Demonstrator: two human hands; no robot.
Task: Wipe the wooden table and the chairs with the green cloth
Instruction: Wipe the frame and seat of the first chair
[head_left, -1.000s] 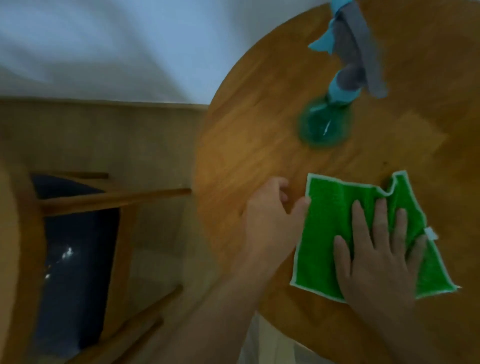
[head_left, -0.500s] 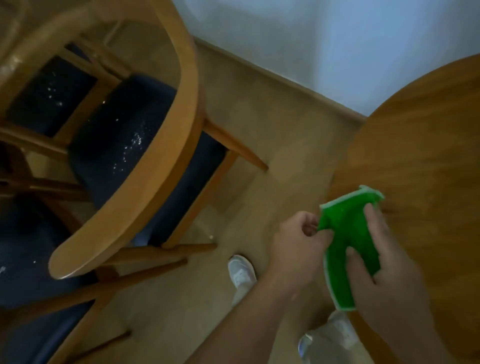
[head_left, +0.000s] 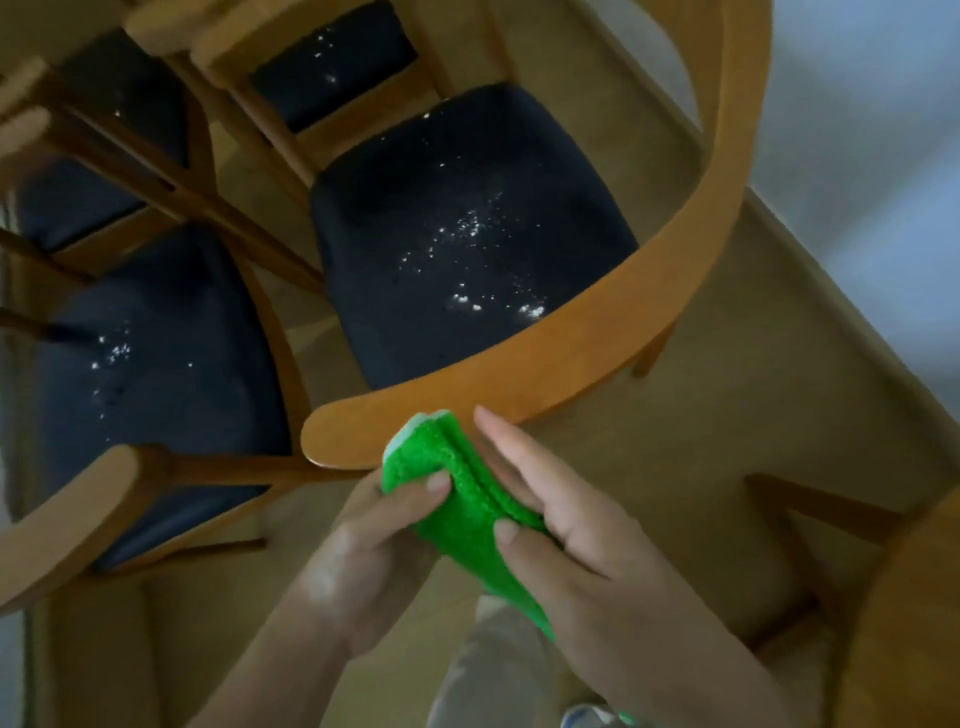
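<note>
Both hands hold the folded green cloth (head_left: 470, 506) above the floor: left hand (head_left: 363, 540) pinching its end, right hand (head_left: 566, 525) half-open alongside. Just beyond, the chair's curved backrest (head_left: 571, 374); its dark seat (head_left: 467, 234) carries white specks, probably crumbs. A careless swipe could scatter them floorward.

Both hands hold the folded green cloth (head_left: 467, 499) just below the curved wooden backrest (head_left: 597, 358) of the nearest chair. The left hand (head_left: 363, 551) grips the cloth's lower left side, thumb pressed on top. The right hand (head_left: 566, 535) pinches it from the right, fingers stretched towards the backrest. The cloth's upper tip overlaps the backrest's rounded end. Beyond the backrest, the chair's dark seat (head_left: 457, 234) carries white specks. Left of it stands a second chair (head_left: 156, 374) with similar specks. The table edge (head_left: 914, 613) shows far right, below the backrest.
</note>
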